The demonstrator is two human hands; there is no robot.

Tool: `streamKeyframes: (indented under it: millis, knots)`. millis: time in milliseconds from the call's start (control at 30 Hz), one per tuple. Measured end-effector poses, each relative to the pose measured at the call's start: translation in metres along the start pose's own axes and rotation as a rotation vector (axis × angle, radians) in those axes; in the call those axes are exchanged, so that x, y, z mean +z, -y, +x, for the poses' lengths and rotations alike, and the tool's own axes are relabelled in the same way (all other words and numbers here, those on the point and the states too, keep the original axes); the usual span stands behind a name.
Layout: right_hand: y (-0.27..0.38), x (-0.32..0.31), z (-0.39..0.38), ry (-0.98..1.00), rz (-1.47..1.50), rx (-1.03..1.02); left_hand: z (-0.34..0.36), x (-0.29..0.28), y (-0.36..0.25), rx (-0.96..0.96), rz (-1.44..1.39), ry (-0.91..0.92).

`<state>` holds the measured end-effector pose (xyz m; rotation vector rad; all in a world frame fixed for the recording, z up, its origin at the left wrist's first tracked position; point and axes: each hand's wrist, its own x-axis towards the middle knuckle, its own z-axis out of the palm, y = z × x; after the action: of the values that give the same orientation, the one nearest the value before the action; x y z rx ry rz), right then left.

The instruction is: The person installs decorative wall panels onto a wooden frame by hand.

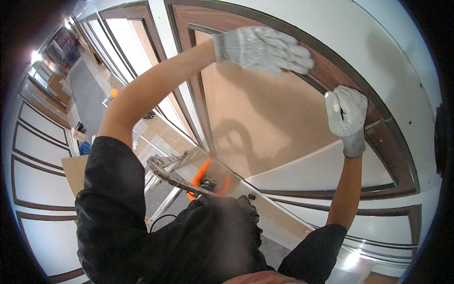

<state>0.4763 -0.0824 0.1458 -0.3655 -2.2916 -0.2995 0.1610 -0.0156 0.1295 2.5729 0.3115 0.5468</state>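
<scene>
My left hand (265,49), in a grey knit glove, lies flat with its fingers stretched out along the dark brown wooden frame (326,66) at the top of a wall panel. On the right, my right hand (347,113), gloved the same way, is closed against the frame near a joint in the wood. Its fingers are curled, and whatever they may hold is hidden. Inside the frame, between my arms, is a plain tan panel (269,113) with the shadows of my arms on it. A white panel (326,165) borders it at lower right.
A metal stepladder (165,173) stands below me. Beside it is an orange and black tool or hose-like thing (201,177). White wall (402,71) rises above the frame. A corridor floor (90,90) runs off at left, with cardboard (73,173) and a blue item (84,148) near it.
</scene>
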Motion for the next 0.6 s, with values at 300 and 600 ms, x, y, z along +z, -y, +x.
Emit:
streamKeyframes:
  millis: [300, 600]
  knots:
    - [-0.005, 0.001, -0.017, 0.1, -0.174, 0.02, -0.077, -0.067, 0.014, 0.007, 1.167, 0.383]
    - [0.0, 0.005, -0.011, 0.032, -0.101, -0.029, -0.089, -0.079, 0.021, 0.235, 1.023, 0.309]
